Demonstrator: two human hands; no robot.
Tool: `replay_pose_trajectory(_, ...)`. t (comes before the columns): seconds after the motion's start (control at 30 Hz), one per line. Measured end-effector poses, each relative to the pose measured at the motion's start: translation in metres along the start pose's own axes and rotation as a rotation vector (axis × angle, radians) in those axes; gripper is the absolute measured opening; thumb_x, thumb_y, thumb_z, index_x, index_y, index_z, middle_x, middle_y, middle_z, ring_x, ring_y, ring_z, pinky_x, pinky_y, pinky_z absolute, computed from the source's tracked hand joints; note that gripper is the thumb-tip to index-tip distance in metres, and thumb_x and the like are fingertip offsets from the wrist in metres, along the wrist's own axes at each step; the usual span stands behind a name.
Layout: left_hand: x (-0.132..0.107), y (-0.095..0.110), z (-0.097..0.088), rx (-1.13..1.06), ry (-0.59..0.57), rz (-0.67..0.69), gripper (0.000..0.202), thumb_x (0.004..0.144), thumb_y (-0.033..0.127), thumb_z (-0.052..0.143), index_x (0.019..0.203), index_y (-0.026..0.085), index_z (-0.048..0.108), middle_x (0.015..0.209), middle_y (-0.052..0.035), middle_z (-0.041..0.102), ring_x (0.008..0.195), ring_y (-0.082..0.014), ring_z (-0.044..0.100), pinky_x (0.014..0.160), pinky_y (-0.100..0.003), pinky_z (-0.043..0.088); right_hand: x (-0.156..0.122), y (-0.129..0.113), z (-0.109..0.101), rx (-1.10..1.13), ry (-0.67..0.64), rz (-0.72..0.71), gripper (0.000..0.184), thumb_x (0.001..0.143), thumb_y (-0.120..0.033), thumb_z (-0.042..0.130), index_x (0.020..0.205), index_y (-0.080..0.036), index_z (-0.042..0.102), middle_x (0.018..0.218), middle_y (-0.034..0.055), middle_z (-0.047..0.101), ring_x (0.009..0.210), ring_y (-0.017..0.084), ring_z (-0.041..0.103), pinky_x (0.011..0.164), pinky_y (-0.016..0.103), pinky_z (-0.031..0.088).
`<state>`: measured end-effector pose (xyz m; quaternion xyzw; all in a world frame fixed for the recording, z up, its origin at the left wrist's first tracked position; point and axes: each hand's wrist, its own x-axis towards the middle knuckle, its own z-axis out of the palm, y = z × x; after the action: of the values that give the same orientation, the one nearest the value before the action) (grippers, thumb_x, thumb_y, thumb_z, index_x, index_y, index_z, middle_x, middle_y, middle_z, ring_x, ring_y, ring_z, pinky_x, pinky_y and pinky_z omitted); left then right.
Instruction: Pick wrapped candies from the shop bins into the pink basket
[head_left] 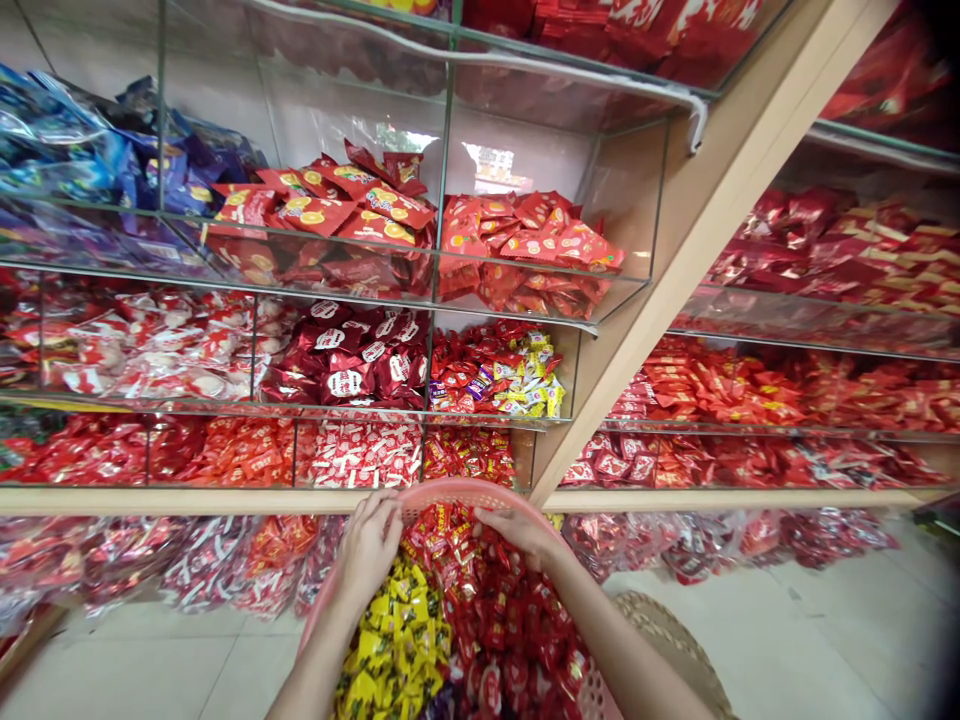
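Note:
A pink plastic basket (457, 490) sits low in front of me, heaped with red-wrapped candies (495, 600) and yellow-wrapped candies (394, 640). My left hand (369, 545) rests on the basket's far left rim with its fingers curled down over it. My right hand (517, 528) lies on the far right side of the basket, fingers bent onto the red candies near the rim. Whether either hand pinches a candy is hidden.
Clear glass bins on wooden shelving fill the wall ahead: blue packets (90, 150) top left, red-orange packets (337, 210), dark red packets (352, 360), mixed small candies (495, 370). A slanted wooden upright (675, 270) divides off more red-candy bins (810, 390). Tiled floor (810, 630) lies below.

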<state>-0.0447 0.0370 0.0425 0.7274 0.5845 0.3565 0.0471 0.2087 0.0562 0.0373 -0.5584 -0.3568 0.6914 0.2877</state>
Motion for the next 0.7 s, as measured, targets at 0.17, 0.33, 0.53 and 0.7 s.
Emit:
replay_pose_trajectory(0.17,0.001,0.000,0.000,0.008,-0.016,-0.002,0.021,0.084,0.025,0.042,0.090,0.023,0.061,0.106,-0.0033,0.062,0.102,-0.0200,0.055,0.089,-0.034,0.045,0.002,-0.009,0.000,-0.114,-0.054,0.144,0.055,0.069,-0.070,0.051,0.065,-0.016,0.063,0.052,0.0008,0.053,0.037,0.005,0.040,0.029,0.015,0.014)
replay_pose_trajectory(0.33,0.000,-0.002,0.001,0.000,0.001,0.003,0.021,0.083,0.026,0.043,0.091,0.023,0.062,0.107,-0.0036,0.062,0.101,-0.0202,0.056,0.087,-0.034,0.046,-0.007,-0.012,-0.005,-0.093,-0.114,0.154,0.052,0.070,-0.066,0.053,0.070,-0.015,0.064,0.055,0.0040,0.058,0.039,0.006,0.043,0.028,0.014,0.013)
replay_pose_trajectory(0.53,0.000,-0.002,0.001,-0.009,-0.006,-0.008,0.022,0.083,0.026,0.042,0.091,0.023,0.062,0.107,-0.0034,0.062,0.102,-0.0202,0.055,0.089,-0.034,0.045,-0.024,-0.010,-0.019,0.019,-0.155,0.149,0.045,0.073,-0.059,0.056,0.078,-0.015,0.065,0.066,0.0054,0.064,0.044,0.007,0.051,0.028,0.013,0.020)
replay_pose_trajectory(0.7,0.000,-0.001,0.001,-0.013,-0.022,-0.015,0.022,0.084,0.026,0.041,0.092,0.023,0.061,0.108,-0.0035,0.061,0.103,-0.0203,0.054,0.090,-0.035,0.044,-0.031,-0.012,-0.023,0.341,-0.066,0.145,0.022,0.077,-0.037,0.060,0.085,-0.017,0.063,0.072,0.0015,0.064,0.054,0.007,0.057,0.030,0.008,0.025)
